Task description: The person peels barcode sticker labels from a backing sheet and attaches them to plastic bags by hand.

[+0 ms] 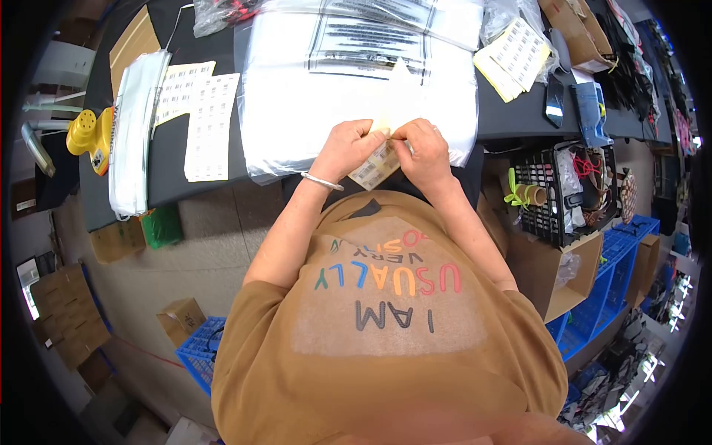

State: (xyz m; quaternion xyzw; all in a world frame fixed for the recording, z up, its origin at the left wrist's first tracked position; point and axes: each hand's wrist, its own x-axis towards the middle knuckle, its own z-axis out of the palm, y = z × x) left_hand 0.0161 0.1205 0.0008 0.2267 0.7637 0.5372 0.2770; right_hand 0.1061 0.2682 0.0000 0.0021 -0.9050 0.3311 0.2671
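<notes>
In front of my chest, both hands pinch a sheet of barcode labels (373,170) with a pale yellow backing. My left hand (351,150), with a bracelet at the wrist, closes its thumb and fingers on the sheet's left side. Close beside it, my right hand (423,152) is closed on the right edge. The fingertips of the two hands nearly meet, and they cover part of the sheet. Under the hands lies a stack of clear plastic bags (297,111) with black printing. The lower part of the sheet hangs over the table's front edge.
Left on the black table (167,196) are more label sheets (211,130), a bundle of plastic bags (137,137) and a yellow tape dispenser (93,137). At right are label sheets (515,55), a phone (554,101) and a blue tool (590,111). A black crate (545,189) stands below.
</notes>
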